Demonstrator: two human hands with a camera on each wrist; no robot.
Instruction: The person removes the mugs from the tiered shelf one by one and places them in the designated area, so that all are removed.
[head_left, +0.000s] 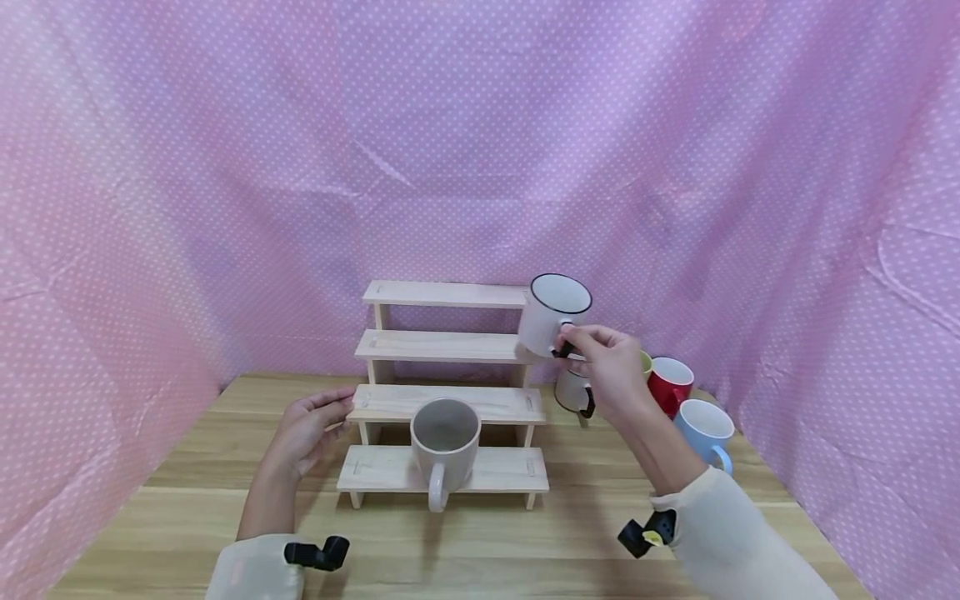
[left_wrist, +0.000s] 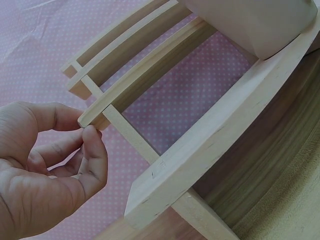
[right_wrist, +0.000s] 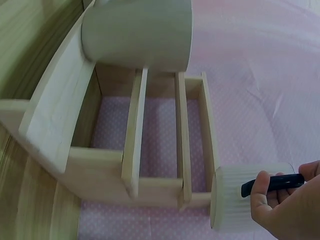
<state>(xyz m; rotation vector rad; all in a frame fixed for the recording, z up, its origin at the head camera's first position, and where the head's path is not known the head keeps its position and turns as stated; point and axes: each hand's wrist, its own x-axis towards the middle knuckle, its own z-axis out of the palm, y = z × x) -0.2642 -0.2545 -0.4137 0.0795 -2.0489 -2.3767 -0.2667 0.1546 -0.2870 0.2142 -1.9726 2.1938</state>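
Note:
A four-tier wooden step shelf (head_left: 382, 471) stands on the table. My left hand (head_left: 311, 429) is at its left side; the left wrist view shows thumb and forefinger pinching the end of one upper board (left_wrist: 107, 107). My right hand (head_left: 611, 375) holds a white enamel-style mug (head_left: 551, 321) by its black handle (right_wrist: 275, 184). This mug has a black rim and is raised at the right end of the upper tiers; whether it touches a board I cannot tell. On the lowest tier sits a light grey mug (head_left: 446, 458), handle toward me.
Right of the shelf are a second white mug (head_left: 570, 390) with a black handle, a red mug (head_left: 666, 387), a light blue mug (head_left: 697, 437) and a mostly hidden green mug (head_left: 646, 364). A pink dotted cloth (head_left: 465, 167) hangs behind and along the sides of the wooden table (head_left: 480, 550).

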